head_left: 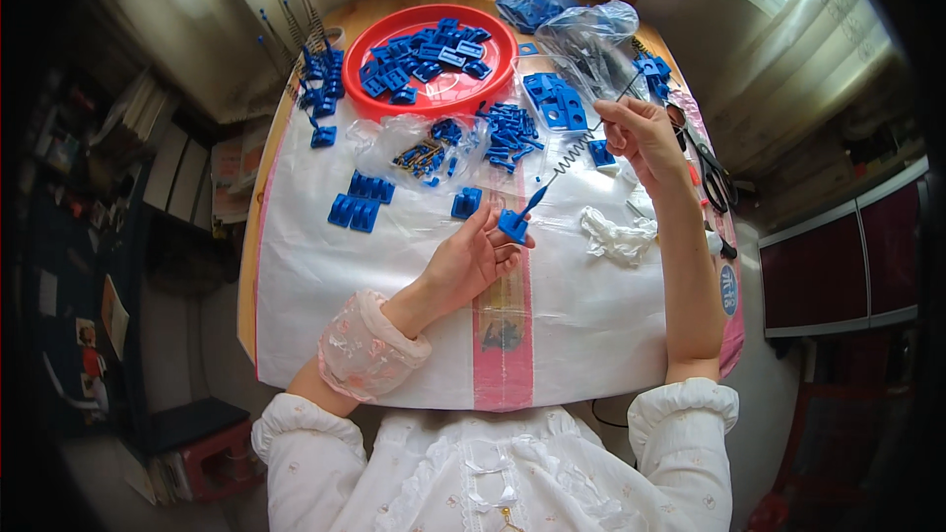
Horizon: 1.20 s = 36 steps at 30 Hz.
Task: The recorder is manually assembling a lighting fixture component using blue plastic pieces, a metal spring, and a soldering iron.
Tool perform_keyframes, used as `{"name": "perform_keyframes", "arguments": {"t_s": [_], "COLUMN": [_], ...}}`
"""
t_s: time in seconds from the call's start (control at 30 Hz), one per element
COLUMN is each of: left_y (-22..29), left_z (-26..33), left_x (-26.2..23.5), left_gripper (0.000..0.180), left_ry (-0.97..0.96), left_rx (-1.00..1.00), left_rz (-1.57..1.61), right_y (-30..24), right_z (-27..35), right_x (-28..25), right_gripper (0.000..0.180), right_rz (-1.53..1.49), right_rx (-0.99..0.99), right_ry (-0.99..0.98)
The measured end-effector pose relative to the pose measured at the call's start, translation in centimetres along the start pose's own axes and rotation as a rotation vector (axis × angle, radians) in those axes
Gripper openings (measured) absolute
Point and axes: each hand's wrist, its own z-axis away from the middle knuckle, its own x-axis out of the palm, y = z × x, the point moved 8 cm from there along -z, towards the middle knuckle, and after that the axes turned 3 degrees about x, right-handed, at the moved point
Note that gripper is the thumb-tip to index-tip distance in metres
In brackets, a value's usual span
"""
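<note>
**A:** Over the table now. The left hand sits near the middle of the white sheet, fingers curled up around a small blue plastic block, pinching it at the fingertips.

**B:** And the right hand is raised farther back and to the right, thumb and fingers closed on the upper end of a thin rod. A coiled spring runs along it, slanting down and left to a blue tip that meets the block.

**A:** So rod and block are joined between the two hands, just right of the sheet's pink stripe.

**B:** Around them, plenty of blue. A red round tray at the far side holds a pile of blue parts. Just near of it lies a clear bag with small pieces inside.

**A:** Loose blue clips lie left of the hands, another single piece just beyond the left fingers. A heap of small blue pins sits near the tray's right edge.

**B:** Far right, crumpled clear plastic bags, and a white crumpled scrap lies beside the right forearm. Black scissors rest at the right edge of the table.
</note>
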Motion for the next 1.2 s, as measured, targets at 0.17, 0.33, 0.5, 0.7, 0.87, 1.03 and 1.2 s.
{"name": "perform_keyframes", "arguments": {"t_s": [0.17, 0.33, 0.5, 0.7, 0.87, 1.03, 1.2], "left_y": [-0.1, 0.0, -0.1, -0.4, -0.5, -0.6, -0.5], "left_z": [-0.1, 0.1, 0.2, 0.2, 0.1, 0.2, 0.2], "left_x": [0.0, 0.3, 0.7, 1.0, 0.8, 0.3, 0.8], "left_gripper": [0.038, 0.037, 0.042, 0.046, 0.045, 0.042, 0.044], "left_ry": [0.089, 0.074, 0.049, 0.030, 0.036, 0.079, 0.058], "left_rx": [0.025, 0.018, 0.008, -0.006, -0.012, 0.002, -0.016], "left_rz": [-0.100, -0.094, -0.108, -0.090, -0.071, -0.058, -0.048], "right_y": [-2.2, -5.6, -7.2, -8.5, -8.7, -8.9, -8.4], "right_z": [1.2, 4.4, 6.8, 9.2, 9.7, 11.2, 10.2], "right_x": [0.8, 4.0, 5.5, 7.0, 7.5, 9.3, 8.2], "right_gripper": [0.026, 0.025, 0.025, 0.024, 0.024, 0.024, 0.024], "right_rz": [0.248, 0.277, 0.334, 0.419, 0.485, 0.550, 0.527], "right_rx": [-0.154, -0.329, -0.408, -0.462, -0.470, -0.513, -0.471], "right_ry": [0.050, -0.007, 0.002, 0.001, 0.002, -0.039, 0.000]}}
